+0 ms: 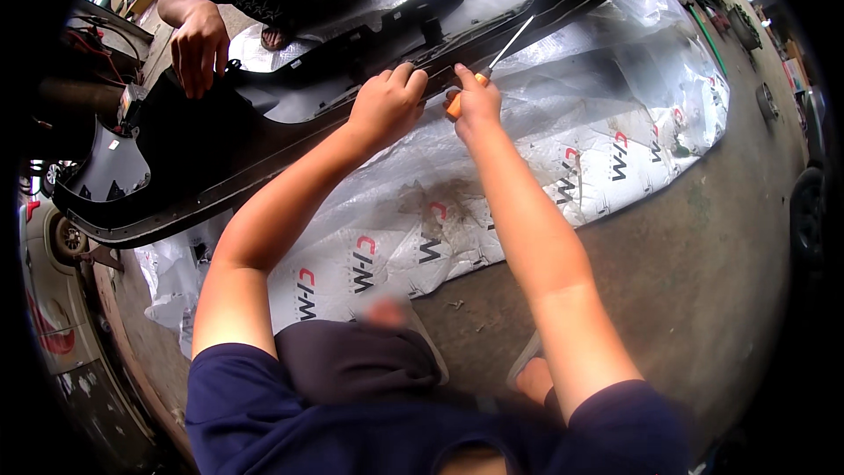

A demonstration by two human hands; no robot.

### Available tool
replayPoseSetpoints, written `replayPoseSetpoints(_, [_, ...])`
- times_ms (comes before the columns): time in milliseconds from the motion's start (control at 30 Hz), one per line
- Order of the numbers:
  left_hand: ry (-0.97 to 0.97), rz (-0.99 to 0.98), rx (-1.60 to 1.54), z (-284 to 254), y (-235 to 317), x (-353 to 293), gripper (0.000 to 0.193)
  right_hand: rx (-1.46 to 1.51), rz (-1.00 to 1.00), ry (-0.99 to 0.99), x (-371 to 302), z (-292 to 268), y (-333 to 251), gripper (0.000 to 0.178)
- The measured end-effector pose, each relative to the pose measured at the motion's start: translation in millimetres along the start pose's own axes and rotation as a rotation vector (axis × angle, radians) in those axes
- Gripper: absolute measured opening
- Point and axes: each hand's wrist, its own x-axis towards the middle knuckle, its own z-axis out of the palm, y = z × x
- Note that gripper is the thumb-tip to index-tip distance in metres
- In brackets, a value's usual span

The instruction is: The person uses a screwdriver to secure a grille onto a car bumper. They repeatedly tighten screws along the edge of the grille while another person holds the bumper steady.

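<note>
A long black car bumper (211,163) lies across in front of me, its edge running from lower left to upper right. My left hand (387,105) is closed on the bumper's near edge, with its fingertips partly hidden behind the lip. Just to its right, my right hand (477,104) grips an orange-handled screwdriver (481,79). The screwdriver's thin metal shaft points up and to the right, away from my left hand. My right fingers are also close against the bumper's edge; whether they touch it I cannot tell.
Across the bumper stands another person, whose hand (199,48) hangs near its left part. Silver printed sheeting (466,251) and clear plastic cover the floor beneath. A car (57,299) is at far left. A tire (807,215) and a green rod (709,38) lie on the right.
</note>
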Motion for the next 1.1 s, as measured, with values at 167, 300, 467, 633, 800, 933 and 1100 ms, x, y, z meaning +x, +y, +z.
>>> replayPoseSetpoints(167, [-0.041,0.000,-0.044,-5,-2,2,0.051,0.082,-0.052,-0.053,4,0,5,0.022])
replayPoseSetpoints(300, [-0.092,-0.021,-0.088,-14,1,3,0.052,0.044,-0.102,-0.054,4,-1,4,0.017])
replayPoseSetpoints(467, [-0.086,-0.009,-0.046,-15,3,-1,0.052,0.033,-0.144,-0.128,2,-8,3,0.018])
replayPoseSetpoints(633, [-0.019,0.027,-0.033,-13,3,-3,0.049,0.031,-0.171,-0.161,5,-13,5,0.020])
replayPoseSetpoints(800, [0.002,0.035,-0.015,-14,4,-4,0.043,0.052,-0.169,-0.178,0,-9,4,0.020])
replayPoseSetpoints(933, [-0.026,0.002,-0.048,-14,3,-2,0.041,0.062,-0.170,-0.175,-1,-7,5,0.019])
replayPoseSetpoints(1100, [0.015,0.030,-0.003,-20,9,1,0.044,0.064,-0.187,-0.167,1,-6,5,0.016])
